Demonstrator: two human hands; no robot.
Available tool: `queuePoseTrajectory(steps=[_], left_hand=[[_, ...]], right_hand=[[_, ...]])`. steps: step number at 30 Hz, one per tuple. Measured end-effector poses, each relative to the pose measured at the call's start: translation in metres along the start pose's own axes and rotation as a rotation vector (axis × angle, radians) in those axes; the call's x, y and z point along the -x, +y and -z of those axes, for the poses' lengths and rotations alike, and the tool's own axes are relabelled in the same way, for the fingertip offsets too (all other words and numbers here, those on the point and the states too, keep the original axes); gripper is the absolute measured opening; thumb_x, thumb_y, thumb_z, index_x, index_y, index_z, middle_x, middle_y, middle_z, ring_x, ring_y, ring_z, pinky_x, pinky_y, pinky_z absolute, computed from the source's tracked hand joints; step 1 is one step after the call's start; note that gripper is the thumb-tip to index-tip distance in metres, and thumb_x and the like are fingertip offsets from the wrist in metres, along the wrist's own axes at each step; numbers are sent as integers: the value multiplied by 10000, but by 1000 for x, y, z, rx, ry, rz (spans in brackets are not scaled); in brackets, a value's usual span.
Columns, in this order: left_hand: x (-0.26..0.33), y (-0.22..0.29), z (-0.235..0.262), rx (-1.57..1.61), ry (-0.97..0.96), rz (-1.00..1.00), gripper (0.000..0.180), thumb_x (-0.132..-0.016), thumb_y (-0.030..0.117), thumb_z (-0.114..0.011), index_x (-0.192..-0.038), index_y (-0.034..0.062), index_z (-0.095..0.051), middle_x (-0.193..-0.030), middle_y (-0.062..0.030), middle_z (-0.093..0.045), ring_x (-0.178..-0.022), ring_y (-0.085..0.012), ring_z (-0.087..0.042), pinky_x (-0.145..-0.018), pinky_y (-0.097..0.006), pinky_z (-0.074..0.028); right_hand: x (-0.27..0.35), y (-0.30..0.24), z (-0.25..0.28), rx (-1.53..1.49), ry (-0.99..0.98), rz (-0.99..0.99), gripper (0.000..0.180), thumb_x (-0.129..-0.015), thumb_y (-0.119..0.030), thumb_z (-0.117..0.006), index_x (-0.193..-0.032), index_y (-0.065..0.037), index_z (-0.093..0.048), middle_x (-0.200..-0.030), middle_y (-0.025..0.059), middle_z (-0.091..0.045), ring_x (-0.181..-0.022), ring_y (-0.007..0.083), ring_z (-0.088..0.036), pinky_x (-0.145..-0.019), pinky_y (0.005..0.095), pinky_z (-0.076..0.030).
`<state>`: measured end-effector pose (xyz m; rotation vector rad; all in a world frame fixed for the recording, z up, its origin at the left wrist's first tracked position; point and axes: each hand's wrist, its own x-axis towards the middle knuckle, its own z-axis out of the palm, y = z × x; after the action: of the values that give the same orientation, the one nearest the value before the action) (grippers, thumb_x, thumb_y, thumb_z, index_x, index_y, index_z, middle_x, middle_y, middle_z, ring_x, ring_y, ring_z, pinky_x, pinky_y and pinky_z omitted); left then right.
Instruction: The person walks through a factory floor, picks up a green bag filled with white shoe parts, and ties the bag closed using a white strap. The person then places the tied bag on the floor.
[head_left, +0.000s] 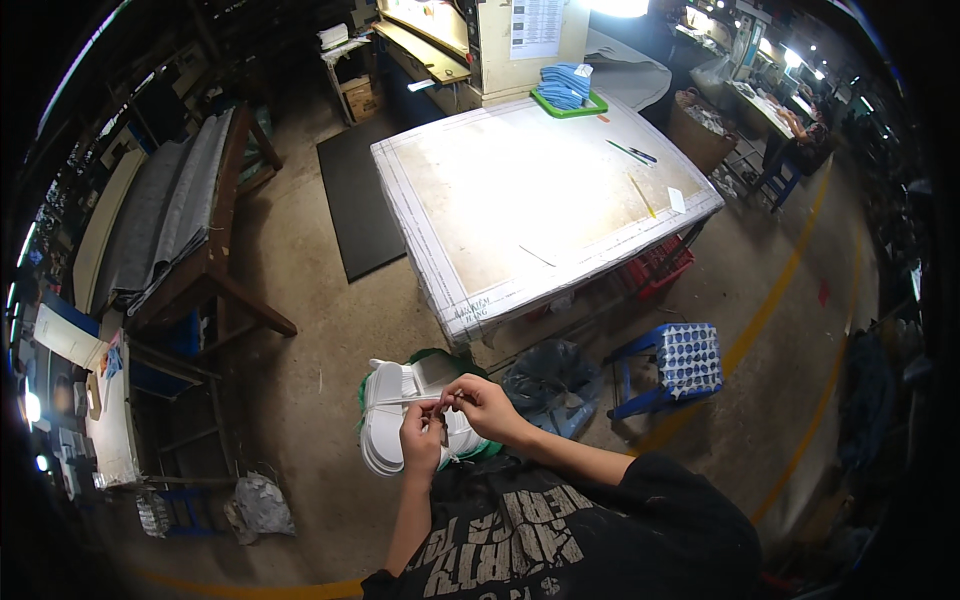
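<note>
A stack of white, flat, rounded pieces like shoe insoles [382, 425] sits low in front of me, in or on green netting or plastic [432, 357]. A thin pale string [392, 404] runs across the stack toward my fingers. My left hand [421, 432] is closed in a pinch over the stack's right part. Touching it at the fingertips, my right hand [482, 408] pinches too, seemingly on the same string. The fingers hide most of the string's end and part of the stack.
A large white-topped table [480, 220] stands ahead, with pens and a green tray [570, 107] of blue pieces [566, 85]. To the right are a dark plastic bag [552, 380] and a blue stool [688, 360]. A wooden bench [205, 265] with grey sheets stands left. Another person [800, 130] sits far right.
</note>
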<state>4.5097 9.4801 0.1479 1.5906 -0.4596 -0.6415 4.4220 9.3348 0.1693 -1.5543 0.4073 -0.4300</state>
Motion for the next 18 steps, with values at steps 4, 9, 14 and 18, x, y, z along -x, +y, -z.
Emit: queuePoseTrajectory(steps=[4, 9, 14, 18], left_hand=[[-3, -16, 6, 88, -47, 67, 81, -1070, 70, -569, -1109, 26, -624, -963, -16, -649, -820, -64, -562, -743, -230, -482], [-2, -24, 12, 440, -99, 173, 128, -1085, 91, -562, -1178, 5, -580, -1000, -20, -632, -889, -83, -582, -804, -241, -491], [-1, -26, 12, 325, -100, 100, 140, -1040, 54, -636, -1155, 13, -568, -994, -36, -644, -895, -100, -607, -805, -253, -517], [0, -32, 9, 202, -38, 4, 207, -992, 17, -698, -1155, 16, -572, -996, -44, -654, -901, -100, -618, -781, -248, -525]], right_hand=[[-2, 2, 3, 186, -75, 228, 88, -913, 30, -695, -997, 16, -712, -963, 119, -667, -847, 252, -673, -754, 327, -541], [-3, -4, 6, 566, -74, 508, 148, -842, -9, -740, -979, -63, -751, -906, 68, -682, -881, 285, -635, -819, 382, -513], [-6, -13, 4, 616, -45, 514, 146, -827, -60, -736, -965, -105, -739, -909, 27, -674, -902, 260, -606, -842, 403, -468], [-9, -16, 2, 691, -89, 590, 140, -823, -78, -729, -959, -99, -707, -914, 33, -666, -921, 265, -600, -844, 413, -461]])
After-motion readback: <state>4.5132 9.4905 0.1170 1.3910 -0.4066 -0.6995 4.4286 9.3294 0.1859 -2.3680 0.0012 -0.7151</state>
